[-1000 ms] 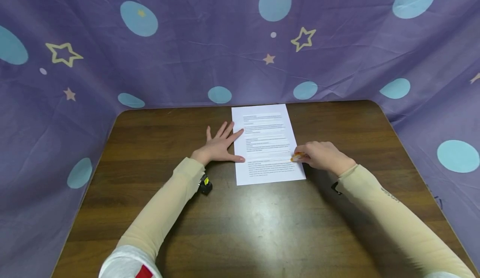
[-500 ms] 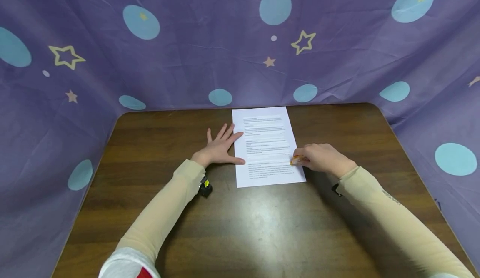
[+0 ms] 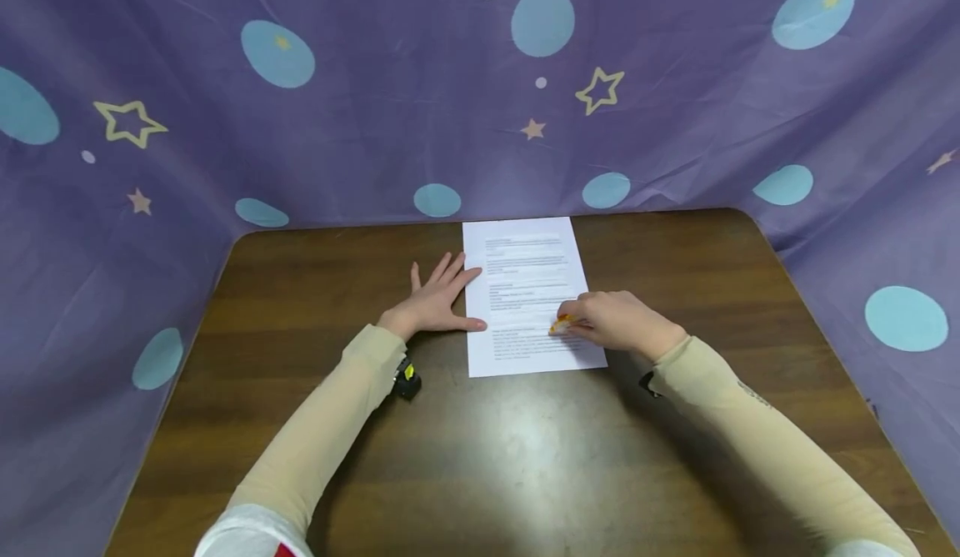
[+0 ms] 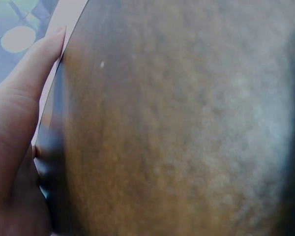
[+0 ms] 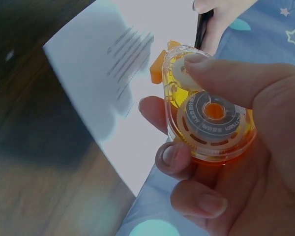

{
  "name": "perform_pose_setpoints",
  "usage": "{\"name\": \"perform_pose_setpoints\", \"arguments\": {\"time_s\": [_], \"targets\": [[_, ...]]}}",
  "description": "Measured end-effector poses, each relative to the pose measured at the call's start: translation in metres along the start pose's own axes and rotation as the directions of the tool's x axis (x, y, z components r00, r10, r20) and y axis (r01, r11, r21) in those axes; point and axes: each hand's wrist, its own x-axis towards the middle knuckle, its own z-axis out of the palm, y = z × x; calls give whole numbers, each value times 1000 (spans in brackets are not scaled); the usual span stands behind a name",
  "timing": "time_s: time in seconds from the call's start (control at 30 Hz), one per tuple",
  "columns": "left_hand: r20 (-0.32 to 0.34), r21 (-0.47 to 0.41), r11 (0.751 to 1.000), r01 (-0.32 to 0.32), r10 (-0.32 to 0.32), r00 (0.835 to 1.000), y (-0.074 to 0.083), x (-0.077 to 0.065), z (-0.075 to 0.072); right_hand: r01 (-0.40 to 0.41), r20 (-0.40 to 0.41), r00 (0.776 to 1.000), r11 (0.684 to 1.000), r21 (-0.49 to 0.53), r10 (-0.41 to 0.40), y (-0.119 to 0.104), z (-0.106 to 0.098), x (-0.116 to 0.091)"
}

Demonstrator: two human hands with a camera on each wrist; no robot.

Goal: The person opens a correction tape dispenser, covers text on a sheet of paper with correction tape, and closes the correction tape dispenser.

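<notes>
A printed sheet of paper (image 3: 525,348) lies near the far edge of the table, lines of text running across it. My right hand (image 3: 618,321) grips a correction tape dispenser (image 5: 211,113) with a clear and orange-yellow case; its spools show through the side. In the head view the dispenser's tip is at the paper, over the lower text lines. Thumb on one face and fingers curled behind hold it in the right wrist view. My left hand (image 3: 435,303) lies flat with fingers spread, its thumb and a fingertip resting on the paper's left edge.
The brown wooden table (image 3: 450,474) reflects a bright glare in front of the paper. A purple curtain (image 3: 375,123) with stars and blue dots hangs behind and along both sides. A black wrist camera (image 3: 407,380) sits under the left wrist.
My right hand has slid left with the correction tape dispenser, from the right edge of the paper inward over the text. The left hand stays in place on the paper's edge.
</notes>
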Motion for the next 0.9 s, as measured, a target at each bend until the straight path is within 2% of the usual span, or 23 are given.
{"name": "perform_pose_setpoints", "arguments": {"time_s": [0.43, 0.9], "targets": [[3, 4, 1000, 3, -3, 1000, 0, -2, 1, 80, -2, 997, 996, -26, -81, -25, 10, 26], [13, 33, 999, 27, -27, 1000, 1, -1, 1, 79, 13, 997, 995, -57, -79, -26, 15, 28]]}}
